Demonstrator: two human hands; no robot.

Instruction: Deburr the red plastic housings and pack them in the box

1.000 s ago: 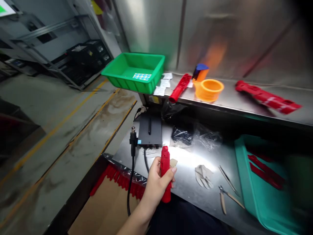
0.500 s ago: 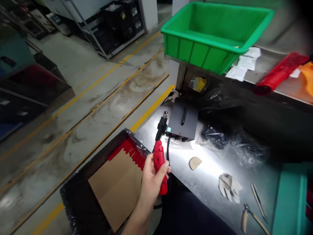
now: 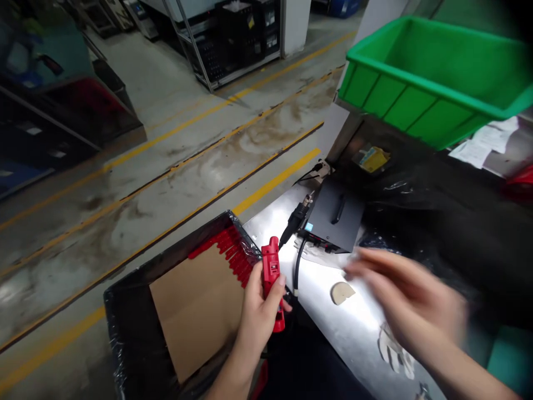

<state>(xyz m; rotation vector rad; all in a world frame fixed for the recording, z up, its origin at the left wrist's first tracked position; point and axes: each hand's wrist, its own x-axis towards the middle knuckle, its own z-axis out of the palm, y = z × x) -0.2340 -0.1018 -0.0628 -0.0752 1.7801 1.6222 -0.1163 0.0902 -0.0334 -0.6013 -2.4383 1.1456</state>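
My left hand (image 3: pixel 260 311) is closed around a red plastic housing (image 3: pixel 271 266), a narrow moulded part with small openings, held upright over the bench's near edge. My right hand (image 3: pixel 412 294) is in the air above the metal bench (image 3: pixel 325 311); its fingers are smeared by motion, so whether they hold anything does not show. Beyond the red part, a black hot air gun (image 3: pixel 295 219) with a metal nozzle leans beside a dark box-shaped station (image 3: pixel 339 214) with a top handle. A pale, half-round piece (image 3: pixel 342 293) lies below the right fingertips.
At the left stands a black-lined bin (image 3: pixel 119 339) with cardboard (image 3: pixel 195 311) and several red parts (image 3: pixel 233 253). A green tub (image 3: pixel 416 100) sits on the upper shelf. A glove (image 3: pixel 393 353) lies on the bench under my right forearm. A black cable (image 3: pixel 298 266) runs from the station.
My right hand has come into view from the right, over the bench. The left hand still grips the red housing, now turned slightly. The camera view has swung left.
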